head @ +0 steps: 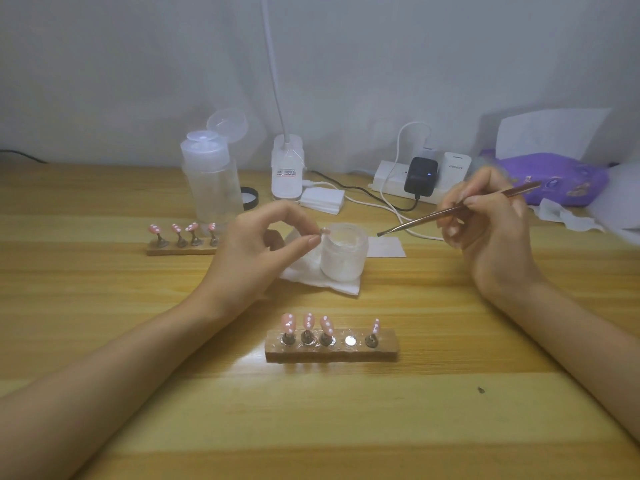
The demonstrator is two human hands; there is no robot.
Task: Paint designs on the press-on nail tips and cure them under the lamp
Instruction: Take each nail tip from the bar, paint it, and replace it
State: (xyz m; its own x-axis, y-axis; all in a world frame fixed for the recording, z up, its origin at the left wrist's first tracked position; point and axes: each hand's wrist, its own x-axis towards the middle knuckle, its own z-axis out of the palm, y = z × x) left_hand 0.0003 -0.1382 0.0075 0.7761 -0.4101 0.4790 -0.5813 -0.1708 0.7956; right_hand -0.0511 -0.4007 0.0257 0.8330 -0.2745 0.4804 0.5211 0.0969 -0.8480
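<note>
Fingers [304, 212] of our left hand [256, 244] pinch one small pink nail tip [325, 231] between thumb and forefinger, just over the rim of the frosted jar [344, 258]. Our right hand [495, 220] grips a thin brush [446, 212] like a pen, its bristle end pointing at the tip but apart from it. We judge the tip to be almost weightless, stiff, glossy and slippery, and easy to flick away, so we would take it by its edges or its little stand and keep off the painted face, which may be wet. Four more dotted tips [288, 323] stand on the near wooden holder [332, 349] on the table [138, 323], with one bare magnet [350, 340] between them; others sit on the far holder [180, 250]. Of writing, we read only what looks like "PISEN" on the white charger [456, 167]. The label on the lamp base [287, 173] and the print on the purple packet [561, 181] are too small or blurred to read.
</note>
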